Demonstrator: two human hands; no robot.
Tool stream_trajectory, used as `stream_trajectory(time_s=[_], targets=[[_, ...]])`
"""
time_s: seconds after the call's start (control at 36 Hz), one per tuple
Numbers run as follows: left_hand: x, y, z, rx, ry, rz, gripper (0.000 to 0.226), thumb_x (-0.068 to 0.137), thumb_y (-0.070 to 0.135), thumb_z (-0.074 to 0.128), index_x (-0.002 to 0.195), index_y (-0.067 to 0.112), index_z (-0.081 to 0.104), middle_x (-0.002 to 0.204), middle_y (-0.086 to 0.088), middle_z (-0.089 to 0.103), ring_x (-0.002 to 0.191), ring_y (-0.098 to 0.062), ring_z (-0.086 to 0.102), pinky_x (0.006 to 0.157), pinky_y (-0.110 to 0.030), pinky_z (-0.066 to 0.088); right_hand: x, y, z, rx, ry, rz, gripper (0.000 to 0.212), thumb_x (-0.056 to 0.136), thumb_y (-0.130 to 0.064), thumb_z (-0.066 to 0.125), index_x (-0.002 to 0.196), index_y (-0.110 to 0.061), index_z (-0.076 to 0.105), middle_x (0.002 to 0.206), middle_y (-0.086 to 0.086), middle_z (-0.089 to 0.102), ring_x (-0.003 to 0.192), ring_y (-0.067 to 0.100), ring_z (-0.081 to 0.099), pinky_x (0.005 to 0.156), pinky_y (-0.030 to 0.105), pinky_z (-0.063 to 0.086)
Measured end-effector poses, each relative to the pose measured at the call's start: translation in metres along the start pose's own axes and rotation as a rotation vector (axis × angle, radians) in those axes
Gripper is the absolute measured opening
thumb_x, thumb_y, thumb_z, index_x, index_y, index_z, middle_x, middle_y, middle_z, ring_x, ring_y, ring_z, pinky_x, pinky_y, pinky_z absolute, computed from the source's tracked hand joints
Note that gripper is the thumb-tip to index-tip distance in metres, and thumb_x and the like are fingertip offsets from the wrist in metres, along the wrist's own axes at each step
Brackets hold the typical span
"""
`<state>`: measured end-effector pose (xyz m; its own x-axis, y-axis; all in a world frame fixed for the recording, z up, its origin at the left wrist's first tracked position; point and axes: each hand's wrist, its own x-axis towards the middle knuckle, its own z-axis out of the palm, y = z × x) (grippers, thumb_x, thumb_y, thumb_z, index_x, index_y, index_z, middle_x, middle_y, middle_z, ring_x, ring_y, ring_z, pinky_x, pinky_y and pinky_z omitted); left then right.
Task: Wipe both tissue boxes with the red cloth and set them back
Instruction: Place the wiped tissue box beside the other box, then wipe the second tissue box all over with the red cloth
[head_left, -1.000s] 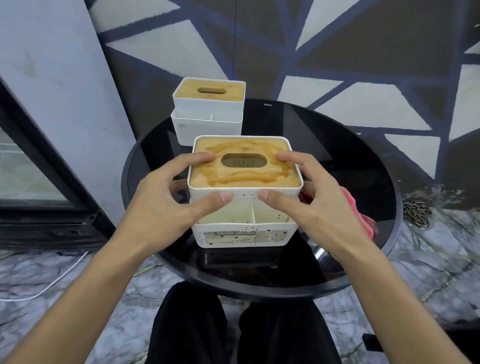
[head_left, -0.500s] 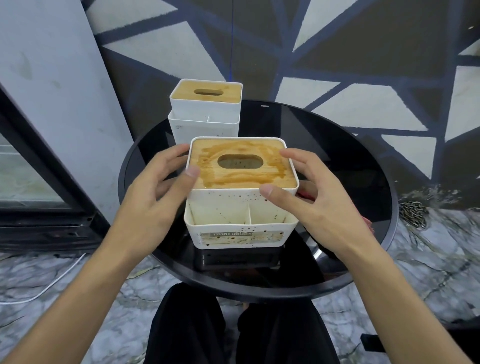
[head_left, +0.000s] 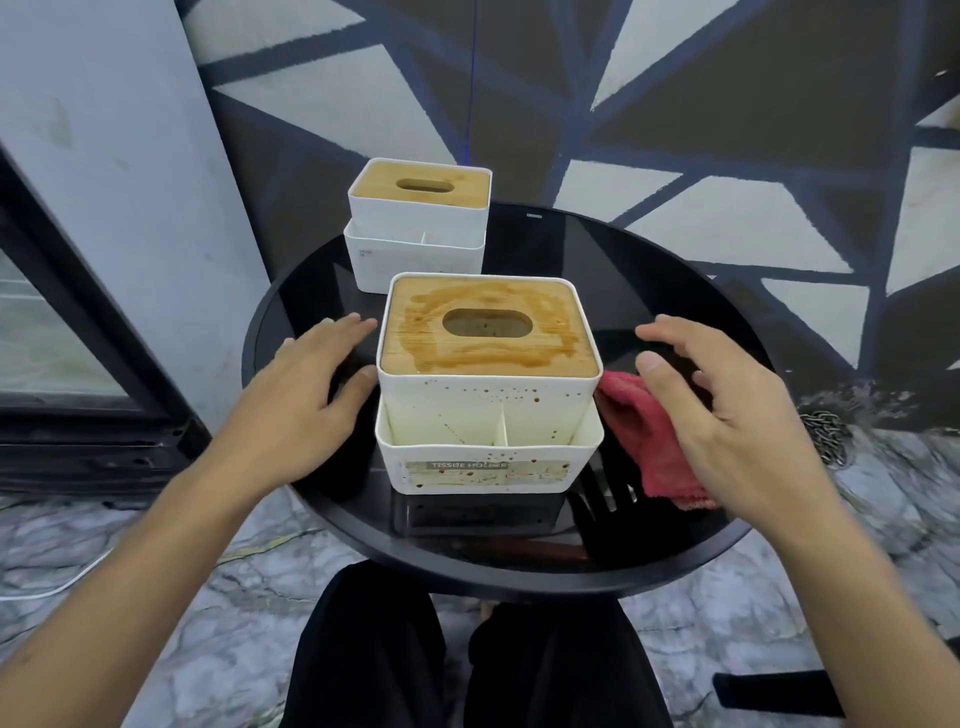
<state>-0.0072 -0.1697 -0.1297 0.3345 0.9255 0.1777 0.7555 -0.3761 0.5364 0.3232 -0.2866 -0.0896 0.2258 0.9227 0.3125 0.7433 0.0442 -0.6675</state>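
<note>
While neither hand holds anything, the near tissue box (head_left: 488, 415) stands upright mid-tabletop (head_left: 649, 280), its wooden lid (head_left: 467, 358) stained brown and its white front speckled with brown dots. Just beside its left wall is the left hand (head_left: 306, 384), fingers straight and loosely spread; whether the thumb touches the box cannot be told. Apart from the box, the right hand (head_left: 727, 410) hovers, fingers relaxed and wide, above the red cloth (head_left: 644, 441), which lies crumpled against the box's right side. Behind, at the far left rim, stands the far tissue box (head_left: 418, 228).

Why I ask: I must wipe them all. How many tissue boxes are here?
2: stained box at the table's middle; other box behind it, at the far edge.
</note>
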Motion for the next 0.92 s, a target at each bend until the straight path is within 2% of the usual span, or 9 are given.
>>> stream_trajectory(time_s=[0.08, 0.19, 0.31, 0.39, 0.5, 0.61, 0.78, 0.86, 0.92], targets=[[0.004, -0.004, 0.007, 0.071, -0.093, 0.016, 0.064, 0.108, 0.049, 0.035, 0.169, 0.039, 0.021, 0.177, 0.01, 0.021, 0.165, -0.017, 0.01, 0.134, -0.054, 0.009, -0.001, 0.006, -0.001, -0.072, -0.009, 0.021, 0.041, 0.104, -0.041, 0.054, 0.142, -0.029, 0.064, 0.154, -0.01, 0.056, 0.139, 0.002, 0.047, 0.103, 0.005, 0.031], [0.006, -0.009, 0.017, 0.214, -0.184, 0.005, 0.061, 0.111, 0.047, 0.031, 0.169, 0.039, 0.014, 0.179, 0.009, 0.006, 0.166, -0.017, -0.003, 0.134, -0.047, 0.0, -0.002, 0.013, 0.0, -0.163, -0.04, 0.037, 0.048, 0.101, -0.048, 0.051, 0.145, -0.032, 0.06, 0.16, -0.008, 0.051, 0.151, 0.015, 0.043, 0.122, 0.034, 0.034], [0.008, -0.011, 0.017, 0.262, -0.227, 0.006, 0.066, 0.105, 0.059, 0.011, 0.168, 0.04, 0.01, 0.179, 0.008, 0.002, 0.166, -0.017, -0.005, 0.134, -0.044, 0.0, -0.002, 0.021, 0.005, -0.253, -0.093, 0.059, 0.052, 0.101, -0.051, 0.051, 0.15, -0.033, 0.056, 0.165, -0.007, 0.045, 0.151, 0.02, 0.042, 0.115, 0.031, 0.032], [0.009, -0.011, 0.017, 0.298, -0.25, 0.024, 0.086, 0.086, 0.068, -0.007, 0.167, 0.042, 0.004, 0.179, 0.008, -0.002, 0.166, -0.018, -0.008, 0.134, -0.043, 0.0, -0.004, 0.027, 0.013, -0.309, -0.142, 0.076, 0.057, 0.102, -0.051, 0.053, 0.157, -0.033, 0.05, 0.169, -0.008, 0.04, 0.154, 0.022, 0.037, 0.118, 0.037, 0.035], [0.009, -0.014, 0.019, 0.356, -0.247, 0.042, 0.09, 0.084, 0.066, -0.013, 0.168, 0.041, 0.001, 0.179, 0.006, -0.005, 0.166, -0.019, -0.009, 0.133, -0.043, 0.0, -0.007, 0.033, 0.021, -0.371, -0.154, 0.081, 0.061, 0.104, -0.05, 0.055, 0.161, -0.031, 0.045, 0.172, -0.007, 0.034, 0.157, 0.023, 0.032, 0.122, 0.045, 0.037], [0.01, -0.015, 0.02, 0.386, -0.256, 0.047, 0.09, 0.084, 0.065, -0.015, 0.169, 0.039, -0.002, 0.179, 0.006, -0.007, 0.166, -0.019, -0.01, 0.133, -0.043, -0.001, -0.006, 0.036, 0.026, -0.434, -0.155, 0.078, 0.06, 0.103, -0.05, 0.054, 0.16, -0.03, 0.047, 0.171, -0.006, 0.037, 0.155, 0.022, 0.037, 0.119, 0.045, 0.042], [0.008, -0.013, 0.02, 0.382, -0.264, 0.03, 0.086, 0.083, 0.066, -0.017, 0.165, 0.042, -0.011, 0.177, 0.009, -0.014, 0.164, -0.016, -0.017, 0.133, -0.04, -0.004, -0.009, 0.046, 0.035, -0.443, -0.03, -0.029, 0.048, 0.102, -0.035, 0.066, 0.148, -0.021, 0.064, 0.152, 0.004, 0.059, 0.136, 0.03, 0.059, 0.101, 0.038, 0.05], [0.007, -0.014, 0.02, 0.296, -0.22, 0.029, 0.084, 0.087, 0.069, -0.008, 0.167, 0.044, 0.002, 0.178, 0.011, -0.005, 0.165, -0.014, -0.01, 0.134, -0.04, -0.001, -0.009, 0.048, 0.039, -0.42, 0.066, -0.098, 0.042, 0.098, -0.016, 0.075, 0.14, -0.017, 0.071, 0.139, 0.006, 0.067, 0.123, 0.033, 0.067, 0.092, 0.033, 0.046], [0.008, -0.017, 0.019, 0.199, -0.172, 0.028, 0.073, 0.098, 0.069, 0.01, 0.167, 0.045, 0.013, 0.178, 0.014, 0.002, 0.165, -0.012, -0.004, 0.134, -0.041, 0.002, -0.009, 0.045, 0.04, -0.404, 0.123, -0.151, 0.041, 0.095, -0.006, 0.077, 0.135, -0.016, 0.074, 0.131, 0.005, 0.071, 0.115, 0.033, 0.069, 0.091, 0.031, 0.045]])
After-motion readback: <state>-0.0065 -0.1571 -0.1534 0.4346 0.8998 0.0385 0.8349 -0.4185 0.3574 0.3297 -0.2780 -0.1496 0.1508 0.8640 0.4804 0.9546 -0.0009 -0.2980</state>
